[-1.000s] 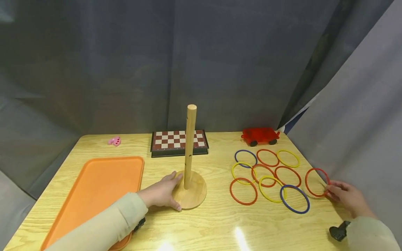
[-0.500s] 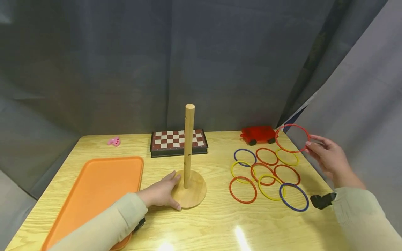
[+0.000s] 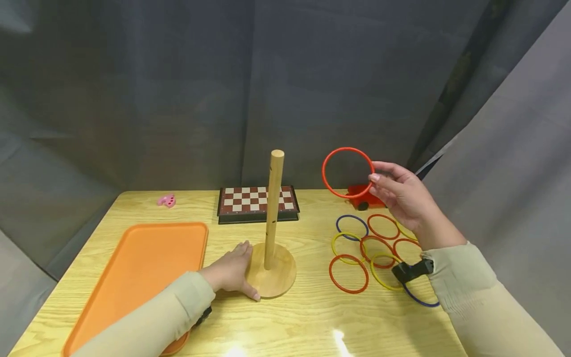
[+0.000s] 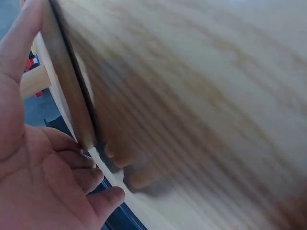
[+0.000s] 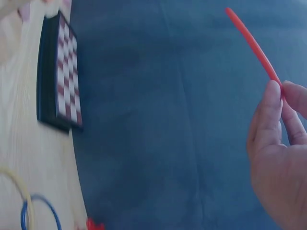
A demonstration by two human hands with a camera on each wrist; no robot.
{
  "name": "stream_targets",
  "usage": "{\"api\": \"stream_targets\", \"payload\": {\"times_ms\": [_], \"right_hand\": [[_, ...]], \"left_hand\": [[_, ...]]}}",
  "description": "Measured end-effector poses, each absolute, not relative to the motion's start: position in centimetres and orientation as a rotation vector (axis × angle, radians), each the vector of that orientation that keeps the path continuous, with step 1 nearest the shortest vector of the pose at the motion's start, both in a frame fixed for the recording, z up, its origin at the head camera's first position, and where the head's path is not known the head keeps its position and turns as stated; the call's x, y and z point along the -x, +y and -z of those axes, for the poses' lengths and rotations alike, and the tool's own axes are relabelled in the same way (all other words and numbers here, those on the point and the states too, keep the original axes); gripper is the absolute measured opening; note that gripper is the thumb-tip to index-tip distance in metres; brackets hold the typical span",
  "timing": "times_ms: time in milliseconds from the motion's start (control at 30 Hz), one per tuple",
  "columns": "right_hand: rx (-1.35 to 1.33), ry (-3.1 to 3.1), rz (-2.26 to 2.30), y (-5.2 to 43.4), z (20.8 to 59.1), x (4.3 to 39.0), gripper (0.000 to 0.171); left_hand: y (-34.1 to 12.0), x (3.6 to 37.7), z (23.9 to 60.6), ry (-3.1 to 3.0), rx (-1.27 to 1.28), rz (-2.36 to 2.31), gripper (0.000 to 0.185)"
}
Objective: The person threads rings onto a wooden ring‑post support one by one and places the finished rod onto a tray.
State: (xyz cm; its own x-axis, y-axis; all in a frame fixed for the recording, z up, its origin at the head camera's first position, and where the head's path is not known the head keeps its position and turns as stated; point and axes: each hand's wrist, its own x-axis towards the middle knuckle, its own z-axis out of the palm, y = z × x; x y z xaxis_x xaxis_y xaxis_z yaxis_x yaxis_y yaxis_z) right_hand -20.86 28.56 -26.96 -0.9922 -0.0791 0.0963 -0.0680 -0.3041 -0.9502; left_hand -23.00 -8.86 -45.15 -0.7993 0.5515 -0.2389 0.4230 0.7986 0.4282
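Right hand [image 3: 403,198] pinching red ring [image 3: 348,172] aloft, left hand [image 3: 232,271] steadying peg base [image 3: 278,272]

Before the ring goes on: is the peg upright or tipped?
Upright: the peg stands straight on its round base, steadied by the left hand.

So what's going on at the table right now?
A person's right hand pinches a red ring by its rim and holds it in the air, to the right of the top of the wooden peg. The left hand rests on the peg's round base. No ring is on the peg. More red, yellow and blue rings lie flat on the table to the right.
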Motion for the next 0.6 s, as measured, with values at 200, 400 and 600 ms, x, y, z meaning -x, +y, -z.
{"api": "stream_targets", "payload": {"times_ms": [200,400,600], "right_hand": [[0.265,1.721,2.534,25.4,25.7,20.7,0.019],[0.367,1.617,2.551,21.4,23.9,20.7,0.017],[0.411,1.636,2.522,17.8,22.8,20.9,0.017]], "left_hand": [[-9.2,23.0,45.2,2.666,-0.721,-0.454,0.137],[-9.5,23.3,45.2,2.666,-0.702,-0.372,0.139],[-9.6,23.5,45.4,2.646,-0.719,-0.374,0.139]]}}
